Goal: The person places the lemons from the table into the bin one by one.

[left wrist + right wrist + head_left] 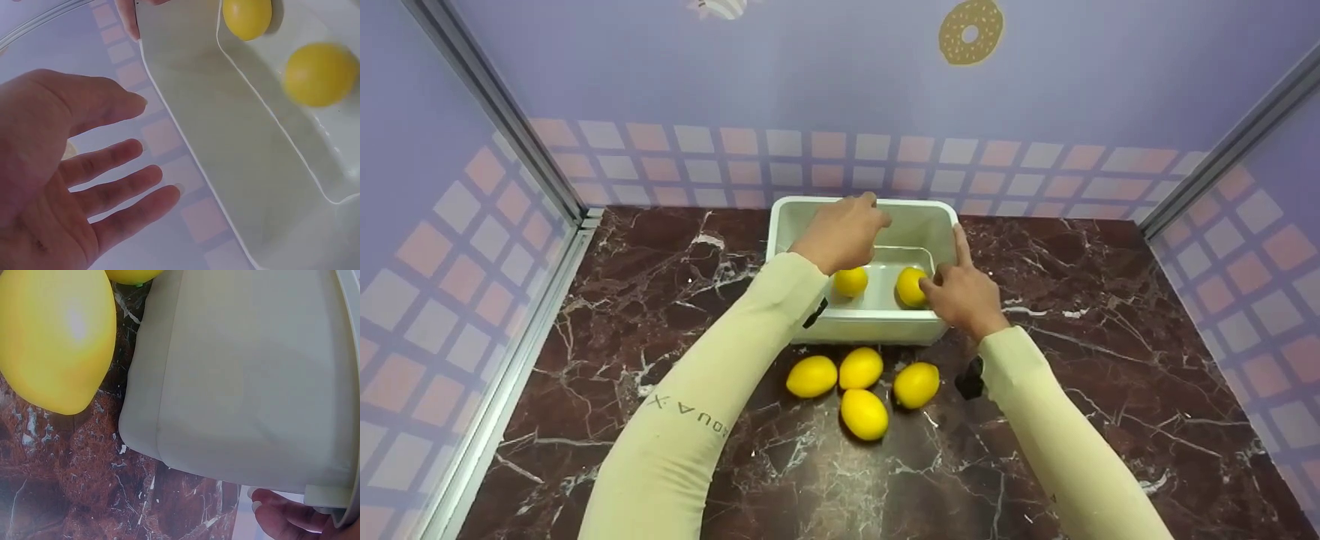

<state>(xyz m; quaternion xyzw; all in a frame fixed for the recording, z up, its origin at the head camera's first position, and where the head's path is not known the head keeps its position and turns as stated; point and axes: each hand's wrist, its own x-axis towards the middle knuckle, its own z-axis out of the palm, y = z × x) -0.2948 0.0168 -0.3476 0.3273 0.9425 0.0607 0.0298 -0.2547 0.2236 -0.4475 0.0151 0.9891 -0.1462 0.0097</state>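
A white plastic bin stands against the back wall with two yellow lemons inside, a left lemon and a right lemon. Over the bin's interior is my left hand, its fingers loosely extended and nothing in them. In the left wrist view, that hand overlaps the wall, palm and spread fingers showing. My right hand grips the bin's right rim, index finger lying along the edge. The right wrist view shows the right fingers tucked beneath the rim on the outer side.
Several more lemons lie on the dark red marbled tabletop just in front of the bin. A purple wall with a tile pattern rises behind it, and metal-framed panels close off both sides.
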